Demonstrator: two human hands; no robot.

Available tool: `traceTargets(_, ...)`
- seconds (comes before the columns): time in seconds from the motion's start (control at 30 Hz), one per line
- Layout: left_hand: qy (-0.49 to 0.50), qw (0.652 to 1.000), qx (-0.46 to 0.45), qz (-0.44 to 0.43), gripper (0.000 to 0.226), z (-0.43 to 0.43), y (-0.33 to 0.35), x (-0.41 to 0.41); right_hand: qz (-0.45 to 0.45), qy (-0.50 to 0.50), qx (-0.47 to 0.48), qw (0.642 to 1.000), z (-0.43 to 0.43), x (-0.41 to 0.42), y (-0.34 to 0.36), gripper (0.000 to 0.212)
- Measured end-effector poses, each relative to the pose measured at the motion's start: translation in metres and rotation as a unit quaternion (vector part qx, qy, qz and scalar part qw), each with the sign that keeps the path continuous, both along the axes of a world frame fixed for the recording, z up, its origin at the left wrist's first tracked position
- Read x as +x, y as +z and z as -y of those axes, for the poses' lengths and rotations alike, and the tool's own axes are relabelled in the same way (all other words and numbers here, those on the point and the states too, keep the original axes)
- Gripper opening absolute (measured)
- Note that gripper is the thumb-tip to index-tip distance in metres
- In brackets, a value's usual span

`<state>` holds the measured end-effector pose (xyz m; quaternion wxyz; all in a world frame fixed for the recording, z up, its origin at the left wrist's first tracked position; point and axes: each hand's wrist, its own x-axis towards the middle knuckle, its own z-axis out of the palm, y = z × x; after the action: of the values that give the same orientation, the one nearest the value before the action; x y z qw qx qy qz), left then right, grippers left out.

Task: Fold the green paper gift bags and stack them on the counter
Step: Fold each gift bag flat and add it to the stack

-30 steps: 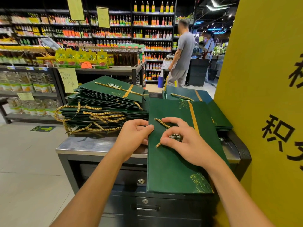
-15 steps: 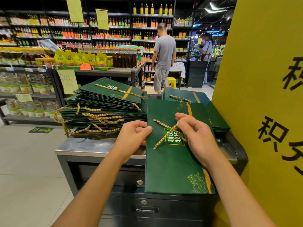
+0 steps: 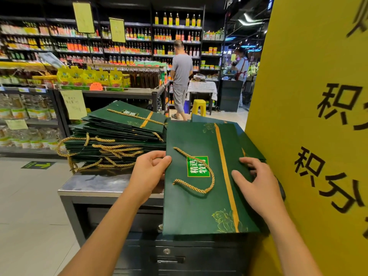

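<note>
A flat green paper gift bag point(image 3: 199, 208) with a gold stripe, a green label and a gold rope handle lies on the metal counter point(image 3: 93, 185), its near end hanging past the counter's front edge. My left hand point(image 3: 149, 174) grips its left edge, thumb on top. My right hand point(image 3: 256, 184) holds its right edge, thumb on the face and fingers curled round the side. A tall stack of flat green bags point(image 3: 119, 136) sits at the left of the counter, gold handles spilling forward. More green bags point(image 3: 249, 144) lie under and behind the held one.
A big yellow sign board point(image 3: 318, 116) stands close on the right. Dark drawers point(image 3: 169, 255) sit under the counter. Store shelves point(image 3: 99, 46) fill the background, with a person point(image 3: 180, 76) in the aisle beside a yellow stool point(image 3: 199, 108).
My right hand let go of the gold rope handle and moved to the bag's right edge. The handle now lies loose on the bag's face. The left hand stayed at the left edge.
</note>
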<state>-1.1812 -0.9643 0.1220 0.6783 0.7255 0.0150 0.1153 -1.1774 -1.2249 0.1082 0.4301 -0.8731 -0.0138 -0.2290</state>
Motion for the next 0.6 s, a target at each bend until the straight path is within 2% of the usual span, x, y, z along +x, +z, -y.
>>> traceTargets(0.17, 0.042, 0.998, -0.020, 0.036, 0.017, 0.000, 0.002, -0.003, -0.012, 0.047, 0.068, 0.996, -0.001, -0.014, -0.001, 0.047)
traceTargets(0.37, 0.040, 0.995, -0.032, 0.080, 0.010, 0.002, 0.003, -0.015, 0.008, 0.034, 0.154, 0.987, -0.002, -0.018, 0.004, 0.046)
traceTargets(0.6, -0.080, 0.993, 0.045, 0.072, 0.059, -0.005, 0.001, -0.037, -0.018, -0.001, 0.219, 0.975, 0.005, -0.013, 0.002, 0.031)
